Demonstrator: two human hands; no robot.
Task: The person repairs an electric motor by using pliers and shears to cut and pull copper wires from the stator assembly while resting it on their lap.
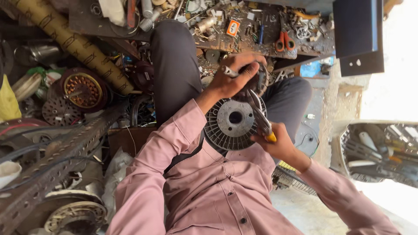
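A round grey ribbed motor part (pixel 229 124) with a centre hole rests on my lap, against my dark trousers (pixel 174 65). My left hand (pixel 230 78) grips its upper edge and a dark rounded piece there, with a small metal shaft sticking out between the fingers. My right hand (pixel 281 146) holds yellow-handled pliers (pixel 260 114). The jaws point up toward the spot under my left hand. My pink shirt sleeves fill the bottom of the view.
A cluttered workbench (pixel 244 41) lies ahead with orange-handled scissors (pixel 284 41) and small parts. On the left are a brown cardboard tube (pixel 74 41), a copper-wound stator (pixel 85 89) and a perforated angle bar (pixel 56 152). A black panel (pixel 357 35) and a tool basket (pixel 383 152) are on the right.
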